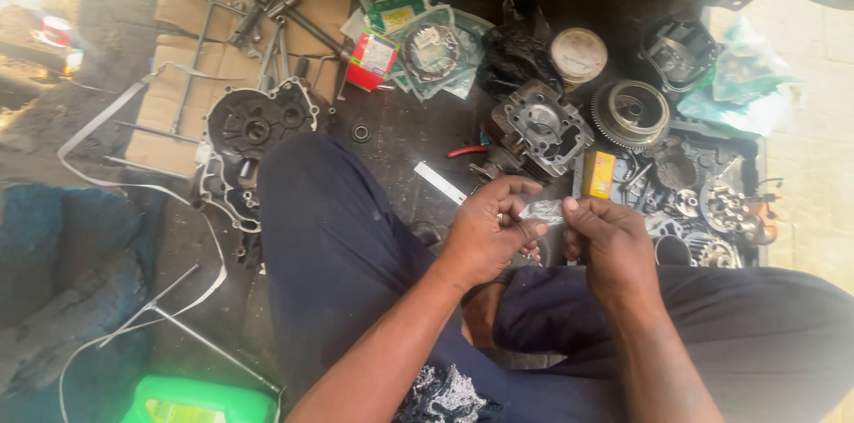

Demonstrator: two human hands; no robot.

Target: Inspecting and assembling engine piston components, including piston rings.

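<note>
Seated person viewed from above, legs in dark trousers (pixel 338 245) filling lower centre of frame.

Hands: left hand (pixel 487 229) and right hand (pixel 609 241) are held close together at centre frame, just above the knees. A small clear plastic packet (pixel 543 211) is pinched between the fingertips of both hands; fingers of each are curled narrow on it. Packet contents can't be made out.

Surroundings, noted by position:
- Engine cylinder block (pixel 538 128), metal, directly above the hands, centre frame.
- Toothed flywheel (pixel 630 112) just right of the cyl. block.
- Small yellow box (pixel 600 174) near the right hand, upper side.
- Dark tray (pixel 756 152) w/ gears and small parts, right of centre.
- Crankcase cover (pixel 253 129) at left-centre, partly on flattened cardboard (pixel 191 5); spanners and rods are laid on the cardboard, upper left.
- Gasket packets (pixel 427 40), green-edged, top centre.
- Round white-lidded tin (pixel 578 55) beside them.
- Green plastic container (pixel 200 401), bottom left edge.
- White strip (pixel 439 182) on dark floor, left of the cyl. block.
</note>
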